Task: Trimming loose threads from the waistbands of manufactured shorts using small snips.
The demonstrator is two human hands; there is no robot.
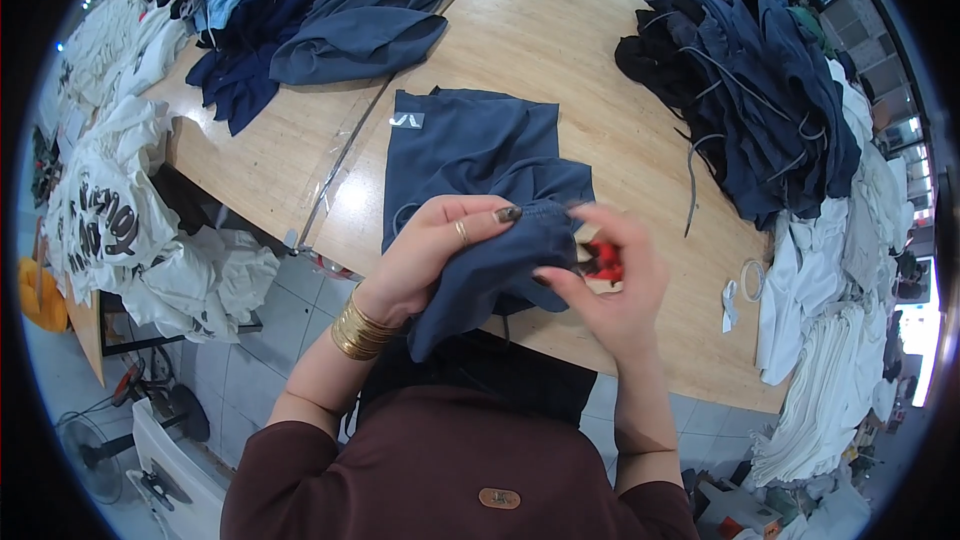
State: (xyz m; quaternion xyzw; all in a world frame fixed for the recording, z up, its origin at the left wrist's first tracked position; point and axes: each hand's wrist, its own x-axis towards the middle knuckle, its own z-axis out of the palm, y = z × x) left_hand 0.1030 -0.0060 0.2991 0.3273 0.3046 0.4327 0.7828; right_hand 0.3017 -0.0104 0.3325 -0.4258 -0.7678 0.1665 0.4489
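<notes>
A pair of dark blue-grey shorts lies on the table in front of me, its near part lifted toward my body. My left hand grips the gathered elastic edge of that lifted cloth, thumb on top. A ring and gold bangles show on this hand and wrist. At the right end of the same edge is my right hand, its fingers curled and its thumb against the cloth. Inside its curl sits a small red object, mostly hidden by the fingers; its kind does not show. A light label marks the cloth's far left corner.
Dark garments are heaped at the far left, and another dark pile with drawstrings lies at the right. White garments hang at the left and right. A seam crosses the wooden table. A fan stands lower left.
</notes>
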